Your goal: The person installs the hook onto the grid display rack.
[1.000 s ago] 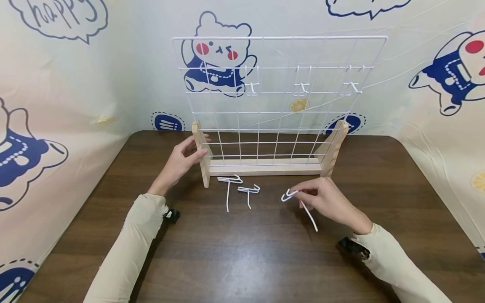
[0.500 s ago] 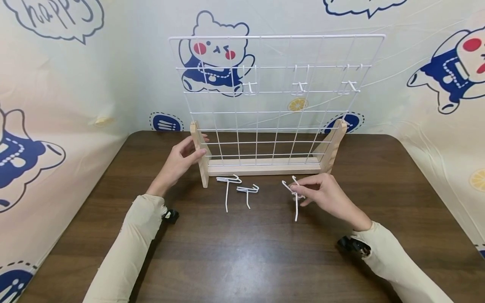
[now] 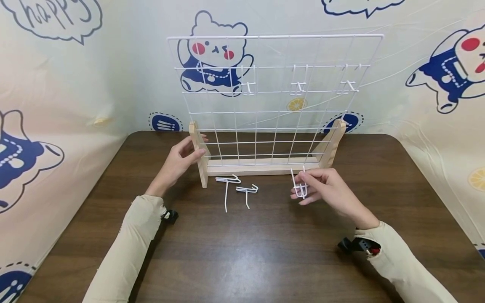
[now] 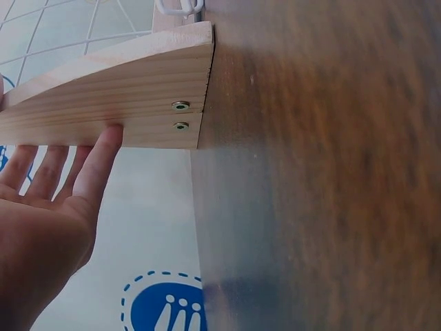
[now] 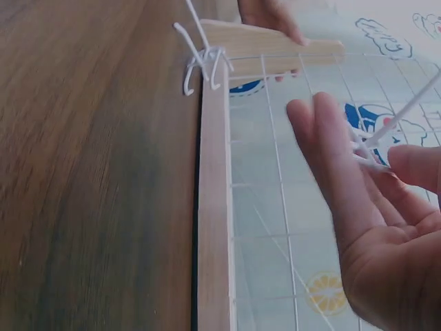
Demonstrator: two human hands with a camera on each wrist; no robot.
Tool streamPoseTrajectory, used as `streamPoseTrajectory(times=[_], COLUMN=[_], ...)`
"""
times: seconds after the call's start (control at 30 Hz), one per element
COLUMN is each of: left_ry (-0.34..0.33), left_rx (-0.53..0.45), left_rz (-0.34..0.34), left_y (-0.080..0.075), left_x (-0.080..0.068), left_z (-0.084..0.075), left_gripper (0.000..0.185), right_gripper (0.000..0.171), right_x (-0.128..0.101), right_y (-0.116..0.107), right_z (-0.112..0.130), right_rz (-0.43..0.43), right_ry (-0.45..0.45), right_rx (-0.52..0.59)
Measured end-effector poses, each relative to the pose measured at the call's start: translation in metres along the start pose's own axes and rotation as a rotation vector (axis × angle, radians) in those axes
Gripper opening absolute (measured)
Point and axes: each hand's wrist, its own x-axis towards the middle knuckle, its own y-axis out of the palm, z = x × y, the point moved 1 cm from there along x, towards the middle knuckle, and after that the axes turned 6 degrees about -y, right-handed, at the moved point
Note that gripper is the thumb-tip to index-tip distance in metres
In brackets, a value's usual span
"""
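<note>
A white bent-wire hook (image 3: 301, 192) is pinched between the thumb and fingers of the right hand (image 3: 335, 191), near the right end of a pale wooden base bar (image 3: 261, 169). Its two prongs are pointed upward, and in the right wrist view a straight arm is seen jutting out past the fingers. The pale wooden left upright (image 3: 201, 162) is grasped by the left hand (image 3: 176, 164), with the thumb laid at the front and other fingers reaching behind. Two loose white wire hooks (image 3: 227, 180) are left on the dark brown wooden bench (image 3: 212, 240), in front of the base bar's left part.

The step in hand is judged to be the hanging of the held hook on the white wire grid panel (image 3: 255, 112). A pattern is offered by the three white hung hooks (image 3: 299, 86) spaced along an upper row: both prong tips should be passed over one same horizontal wire, with the arm turned outward. The prongs are best kept level, so that one is not caught while the other is missed. The upright should be steadied throughout, since the panel could be rocked by a push. The pinch should be loosened only once both prongs are seated.
</note>
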Motion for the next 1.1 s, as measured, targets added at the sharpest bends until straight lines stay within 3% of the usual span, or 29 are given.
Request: streamPoseTrajectory(times=[0.17,0.83,1.1], left_ry=[0.005,-0.008,-0.020], left_rx=[-0.008,-0.007,-0.017], left_rz=[-0.006,-0.009,0.002], left_y=[0.000,0.000,0.006], left_x=[0.000,0.000,-0.008], left_z=[0.000,0.000,-0.021], left_gripper=[0.044,0.043,0.042], right_gripper=[0.035,0.024,0.028], right_x=[-0.001,-0.005,-0.003], right_y=[0.001,-0.003,0.000], right_z=[0.004,0.007,0.008], right_rz=[0.005,0.116,0.088], right_ry=[0.032,-0.017,-0.038], right_rx=[0.037,0.030,0.102])
